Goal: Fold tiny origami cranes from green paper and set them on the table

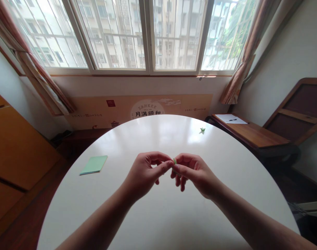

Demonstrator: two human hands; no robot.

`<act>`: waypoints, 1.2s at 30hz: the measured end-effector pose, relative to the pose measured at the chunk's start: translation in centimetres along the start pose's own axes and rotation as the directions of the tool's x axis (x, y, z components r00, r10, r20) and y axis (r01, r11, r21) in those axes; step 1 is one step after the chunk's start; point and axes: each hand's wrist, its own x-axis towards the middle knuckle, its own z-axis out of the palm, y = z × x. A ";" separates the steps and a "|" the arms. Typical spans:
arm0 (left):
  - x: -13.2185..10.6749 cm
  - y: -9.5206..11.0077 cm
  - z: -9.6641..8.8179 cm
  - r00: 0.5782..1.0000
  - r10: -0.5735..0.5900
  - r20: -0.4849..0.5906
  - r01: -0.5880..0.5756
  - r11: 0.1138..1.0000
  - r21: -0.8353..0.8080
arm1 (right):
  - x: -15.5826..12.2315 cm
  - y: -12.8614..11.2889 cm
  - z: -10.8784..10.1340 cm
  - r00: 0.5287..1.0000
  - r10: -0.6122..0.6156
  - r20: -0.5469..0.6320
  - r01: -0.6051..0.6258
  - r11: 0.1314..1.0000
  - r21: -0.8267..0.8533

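Over the middle of a round white table (153, 215), my left hand (145, 173) and my right hand (195, 172) meet fingertip to fingertip. Both pinch a tiny piece of green paper (174, 161), of which only a sliver shows between the fingers. The other fingers of both hands are curled in. A stack of green paper sheets (94, 164) lies flat on the table to the left of my left hand. A small folded green paper figure (202, 130) sits far out on the table, to the right of centre.
A wooden side table (254, 133) with a white sheet and a pen (231, 119) stands at the right. A dark wooden chair (301, 111) is beyond it. A wooden cabinet (15, 152) is at the left. A window with curtains fills the back wall.
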 end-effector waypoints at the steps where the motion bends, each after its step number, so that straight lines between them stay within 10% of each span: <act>1: 0.0 0.0 0.0 1.000 0.003 -0.001 -0.003 1.000 0.008 | 0.0 0.0 0.0 1.000 -0.012 -0.005 0.012 1.000 -0.017; 12: 0.0 -0.2 0.1 0.996 0.060 -0.063 -0.036 0.944 0.327 | -0.3 -0.1 0.1 0.990 -0.013 -0.140 -0.026 0.962 -0.272; 18: 0.2 0.2 -0.6 0.979 0.016 -0.204 0.042 0.960 0.277 | -0.1 -0.2 0.0 0.989 0.107 -0.105 -0.105 0.994 0.024; 23: -0.1 0.5 -0.2 0.995 -0.038 -0.087 0.051 0.987 0.152 | 0.1 -0.1 0.0 0.987 0.156 -0.037 -0.144 0.965 0.221; 36: -0.2 0.5 0.4 0.999 -0.034 -0.008 0.035 0.989 0.142 | -0.1 0.0 0.1 0.998 0.064 -0.027 -0.065 0.998 -0.026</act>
